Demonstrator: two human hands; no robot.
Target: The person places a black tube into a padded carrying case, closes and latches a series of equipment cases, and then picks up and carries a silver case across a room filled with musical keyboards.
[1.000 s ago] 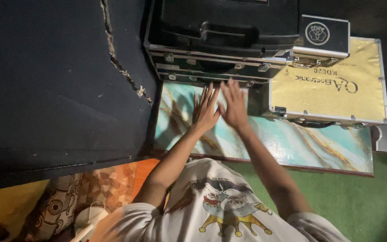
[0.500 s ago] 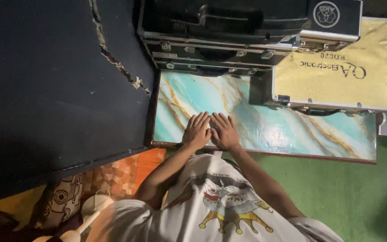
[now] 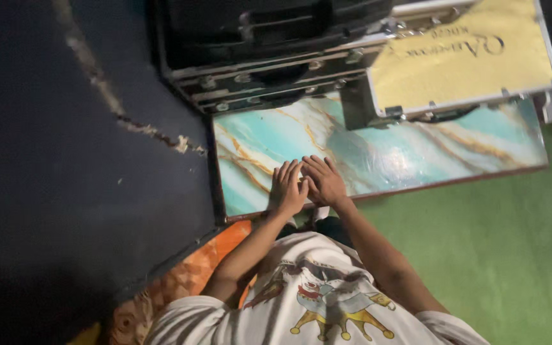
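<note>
Marbled turquoise board [image 3: 416, 153] lies flat on the floor under your palms, its long axis running left to right across the view, the right end tilted slightly up-frame. Your left hand [image 3: 287, 190] and right hand [image 3: 322, 181] rest side by side on its near left edge, fingers spread and pointing away from you, pressing flat and gripping nothing. Compared with a second ago, your hands have drawn back from the far edge by the cases to the near edge. Beyond the board sit a black hard case [image 3: 269, 45] and a gold-faced aluminium case [image 3: 461, 64] overlapping its far side. Green carpet [image 3: 499, 255] lies right, dark cracked surface [image 3: 65, 160] left.
</note>
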